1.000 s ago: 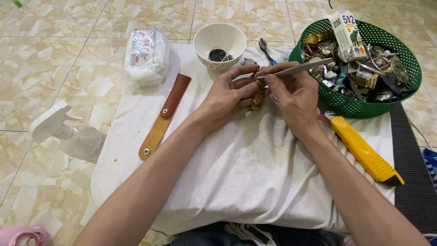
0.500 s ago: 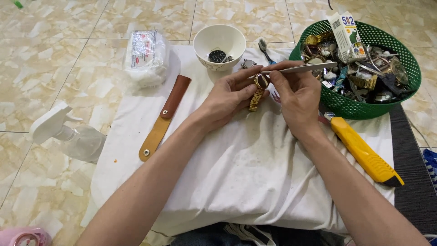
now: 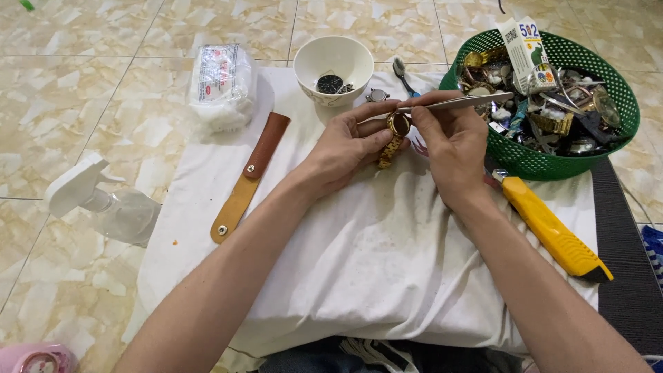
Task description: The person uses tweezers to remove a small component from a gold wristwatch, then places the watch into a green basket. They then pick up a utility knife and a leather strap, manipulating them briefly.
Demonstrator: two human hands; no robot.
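Your left hand [image 3: 349,145] pinches a gold watch [image 3: 395,132] between thumb and fingers, its case held up near the fingertips and its metal band hanging down towards the white cloth [image 3: 359,255] spread over your lap and the tiled floor [image 3: 83,97]. Your right hand [image 3: 449,148] is pressed together around a pair of slim metal tweezers [image 3: 459,102], whose tips meet the watch case and whose shaft points off to the right, over the rim of the green basket [image 3: 545,166]. That basket sits just beside your right hand, heaped with watch parts, bands and a small white carton [image 3: 523,52] standing at its back edge; it crowds the tweezers on that side. Just beyond your fingers stands a white bowl [image 3: 333,59] holding a dark round part, with a small loose watch case [image 3: 376,96] and a grey-handled tool [image 3: 402,74] lying between the bowl and the basket. A yellow utility knife [image 3: 549,228] lies on the cloth close under your right wrist. To the left, well apart from your hands, a brown leather strap [image 3: 250,176] lies along the cloth, a wrapped white packet [image 3: 221,83] rests at the cloth's far corner, and a clear spray bottle [image 3: 103,204] lies on the tiles.
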